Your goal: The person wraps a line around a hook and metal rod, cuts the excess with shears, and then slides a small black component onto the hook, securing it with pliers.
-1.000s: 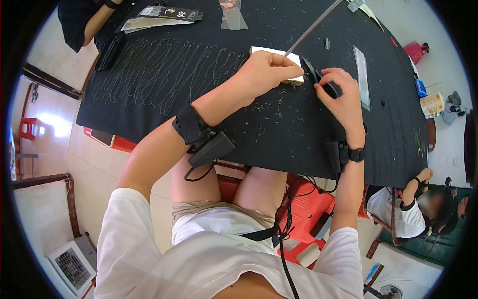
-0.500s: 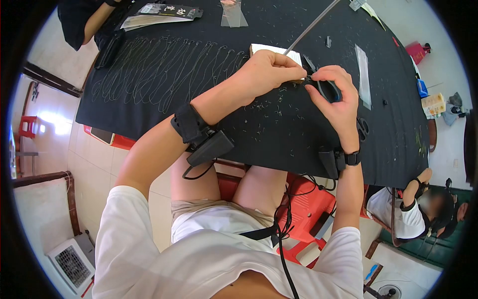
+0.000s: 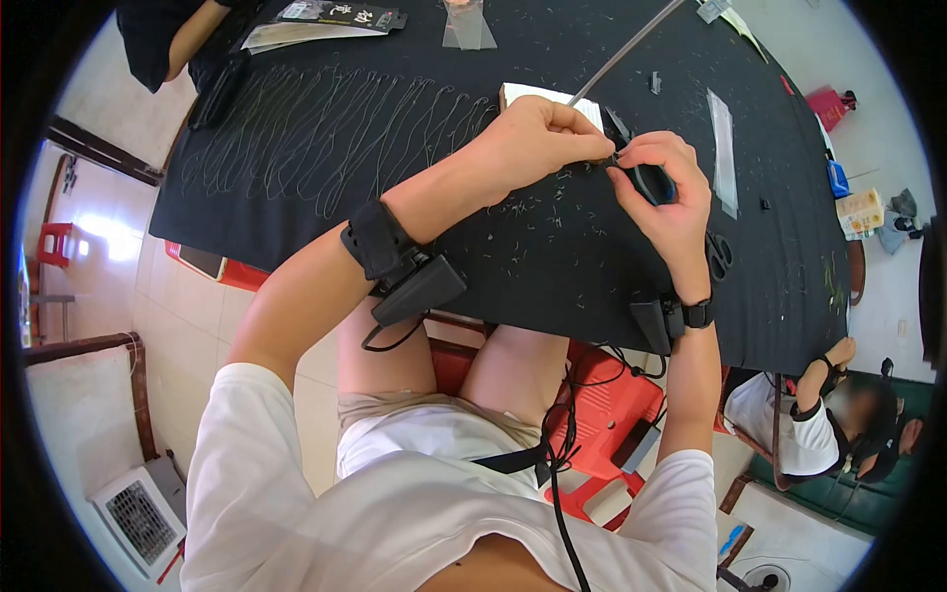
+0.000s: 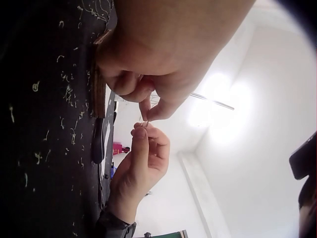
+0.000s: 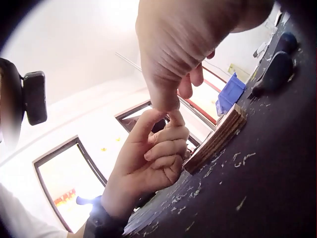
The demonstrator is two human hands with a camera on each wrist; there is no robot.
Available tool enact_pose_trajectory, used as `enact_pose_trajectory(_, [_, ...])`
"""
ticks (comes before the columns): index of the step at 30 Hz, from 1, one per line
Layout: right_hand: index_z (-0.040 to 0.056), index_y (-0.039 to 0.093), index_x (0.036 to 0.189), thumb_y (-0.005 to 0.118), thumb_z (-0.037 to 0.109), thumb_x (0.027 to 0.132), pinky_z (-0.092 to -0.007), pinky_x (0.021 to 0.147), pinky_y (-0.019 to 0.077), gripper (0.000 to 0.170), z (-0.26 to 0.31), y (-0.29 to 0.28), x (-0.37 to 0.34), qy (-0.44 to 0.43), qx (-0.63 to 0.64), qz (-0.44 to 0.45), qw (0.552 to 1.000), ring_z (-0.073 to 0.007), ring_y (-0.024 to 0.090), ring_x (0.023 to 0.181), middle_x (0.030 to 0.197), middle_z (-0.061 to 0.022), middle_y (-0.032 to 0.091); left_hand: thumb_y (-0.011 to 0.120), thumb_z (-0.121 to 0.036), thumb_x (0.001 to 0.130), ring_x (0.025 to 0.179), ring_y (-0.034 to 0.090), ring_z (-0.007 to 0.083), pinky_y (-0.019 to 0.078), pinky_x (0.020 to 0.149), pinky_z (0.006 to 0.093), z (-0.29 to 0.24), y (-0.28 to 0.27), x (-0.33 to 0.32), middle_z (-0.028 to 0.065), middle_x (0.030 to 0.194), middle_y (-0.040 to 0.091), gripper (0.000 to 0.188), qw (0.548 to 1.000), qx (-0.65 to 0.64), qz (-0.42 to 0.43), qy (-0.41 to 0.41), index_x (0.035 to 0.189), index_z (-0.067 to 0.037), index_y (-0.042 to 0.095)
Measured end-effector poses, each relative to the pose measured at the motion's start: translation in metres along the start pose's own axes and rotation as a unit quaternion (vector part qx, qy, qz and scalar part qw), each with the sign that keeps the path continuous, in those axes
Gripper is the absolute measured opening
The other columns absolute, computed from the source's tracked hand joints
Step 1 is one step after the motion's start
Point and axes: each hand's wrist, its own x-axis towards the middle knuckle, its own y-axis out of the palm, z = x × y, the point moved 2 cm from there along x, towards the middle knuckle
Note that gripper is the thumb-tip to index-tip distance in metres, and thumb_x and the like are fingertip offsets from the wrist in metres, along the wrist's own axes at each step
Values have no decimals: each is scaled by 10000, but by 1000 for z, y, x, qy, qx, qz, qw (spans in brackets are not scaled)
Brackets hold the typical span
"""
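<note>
My left hand (image 3: 552, 143) and right hand (image 3: 673, 183) meet fingertip to fingertip over the near edge of a white-topped wooden block (image 3: 518, 93). Each pinches a fine piece of line between thumb and forefinger; a thin strand (image 4: 147, 123) shows there in the left wrist view. The left hand's other fingers are curled in. A thin metal rod (image 3: 631, 47) slants up and away from behind the left hand, its near end hidden. Scissors with dark handles (image 3: 659, 184) lie beneath the right hand, beside the block.
Many long looped lines (image 3: 326, 128) are spread on the black-covered table (image 3: 552, 276) to the left. Small clippings litter the cloth. Another pair of scissors (image 3: 718, 257) lies by the right wrist, a clear plastic sleeve (image 3: 722, 153) beyond. Packages (image 3: 330, 22) sit at the far left.
The right hand has come left and its fingertips now meet the left hand's at the line. Its wrist has shifted, uncovering the second scissors. The left hand stays almost in place.
</note>
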Motion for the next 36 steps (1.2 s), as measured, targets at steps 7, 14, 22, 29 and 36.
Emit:
enact_pose_trajectory(7, [96,593,744,700,-3,609,-278,738,381,198,-1,0,0,8,-2,6,1000,-172,570,790,811,-20,600,658,-199,795,530,391,7,263,466,172,2,-1,1,-29,674,568,186,1000,15,-1,1,886,-36,659])
enact_pose_trajectory(14, [96,592,747,683,-15,616,-275,728,379,194,-1,0,0,7,2,2,1000,-163,572,796,813,-14,605,667,-191,786,558,443,21,311,491,178,4,-1,2,-13,688,589,188,1000,26,-6,-1,873,-24,664])
enact_pose_trajectory(22, [94,579,745,667,-13,634,-273,737,380,177,-2,0,1,10,11,3,1000,-166,577,800,790,-10,600,674,-190,779,590,481,31,342,516,183,4,-2,3,1,700,601,212,999,44,20,-8,879,-3,664])
enact_pose_trajectory(29, [85,582,749,667,-8,641,-267,747,374,166,-6,1,-2,43,48,-12,998,-146,568,772,793,-11,601,670,-201,784,600,492,41,356,523,184,6,-2,3,14,724,611,237,999,49,11,2,909,0,664])
enact_pose_trajectory(36, [83,597,764,698,29,636,-257,743,358,172,-5,-2,-2,59,27,-21,998,-133,534,725,778,-11,579,660,-212,800,594,479,33,343,514,177,2,-3,1,10,731,607,241,999,43,-8,1,926,-6,662])
